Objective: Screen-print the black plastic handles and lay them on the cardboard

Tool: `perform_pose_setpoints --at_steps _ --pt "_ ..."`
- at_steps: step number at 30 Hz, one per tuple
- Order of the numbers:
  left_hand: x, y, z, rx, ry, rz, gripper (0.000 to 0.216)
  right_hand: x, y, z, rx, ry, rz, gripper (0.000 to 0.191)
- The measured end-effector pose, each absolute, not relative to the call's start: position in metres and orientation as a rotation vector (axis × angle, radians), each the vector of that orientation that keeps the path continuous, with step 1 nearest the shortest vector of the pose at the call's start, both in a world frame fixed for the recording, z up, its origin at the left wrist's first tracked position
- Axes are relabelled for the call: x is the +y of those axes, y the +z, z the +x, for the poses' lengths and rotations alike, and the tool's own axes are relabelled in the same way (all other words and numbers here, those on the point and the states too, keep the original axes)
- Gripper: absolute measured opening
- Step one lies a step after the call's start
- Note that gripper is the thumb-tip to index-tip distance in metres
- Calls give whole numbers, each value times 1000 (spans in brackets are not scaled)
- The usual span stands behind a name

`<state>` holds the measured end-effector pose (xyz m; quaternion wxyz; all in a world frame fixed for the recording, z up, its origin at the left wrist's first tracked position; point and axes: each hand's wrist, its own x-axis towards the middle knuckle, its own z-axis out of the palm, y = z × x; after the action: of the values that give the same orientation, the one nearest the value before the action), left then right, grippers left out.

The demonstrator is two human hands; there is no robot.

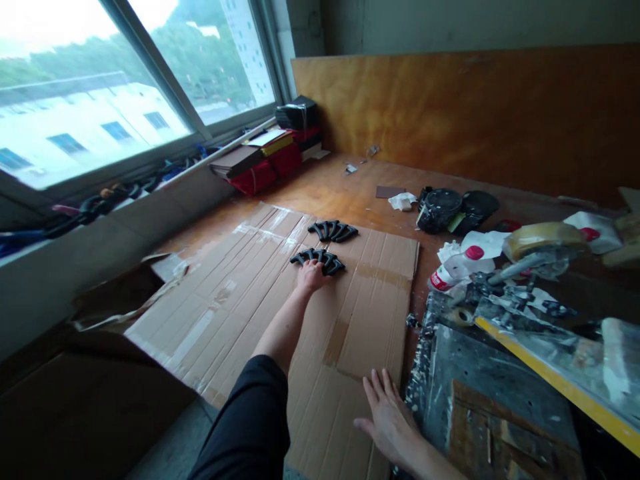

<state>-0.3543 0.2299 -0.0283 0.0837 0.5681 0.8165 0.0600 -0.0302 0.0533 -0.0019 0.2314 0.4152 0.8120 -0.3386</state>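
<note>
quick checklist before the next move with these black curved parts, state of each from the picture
1. Left hand at the near group of black parts: ok, its fingers are at them.
2. Left hand's hold secure: cannot tell, the hand hides the contact.
3. Far group of black parts separate from the near group: ok, cardboard shows between them.
4. Right hand free: ok, open with nothing visible in it, at the cardboard's right side.
5. Bottle clear of the cardboard: ok, it is beyond the right edge.
6. Right side of the workspace uncluttered: not ok, the bottle, tape roll and scraps crowd it.
</note>
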Motion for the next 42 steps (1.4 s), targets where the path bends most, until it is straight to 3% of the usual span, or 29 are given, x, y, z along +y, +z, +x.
perform_pose_setpoints --at_steps 5,11,13,18,22,28,31,38,42 --pt "259 -33 -364 2421 185 1727 62 50 -15 -26 2231 -1049 1167 91" --pt "193 -74 -313 2633 589 1619 66 50 -12 -16 2325 -1246 1209 98" --pt "171 -85 -301 2664 689 1578 71 56 -8 -13 2384 -1271 1180 89" --pt "125 -100 -273 2609 726 1589 72 70 7 16 2436 -1443 1161 43" --pt "80 -100 -241 2603 669 1549 69 67 33 103 2568 -1354 1625 27" --pt "11 -95 -181 2572 557 1394 54 50 29 322 1763 -738 2707 27" --pt "-5 -92 -151 2539 601 1302 59 40 5 388 1350 -637 2947 34" --pt "5 -61 -100 2422 762 1189 62 37 -26 405 1197 -660 3135 47" --pt "18 -29 -82 2297 942 1110 57 30 -18 382 1652 -639 3091 52"
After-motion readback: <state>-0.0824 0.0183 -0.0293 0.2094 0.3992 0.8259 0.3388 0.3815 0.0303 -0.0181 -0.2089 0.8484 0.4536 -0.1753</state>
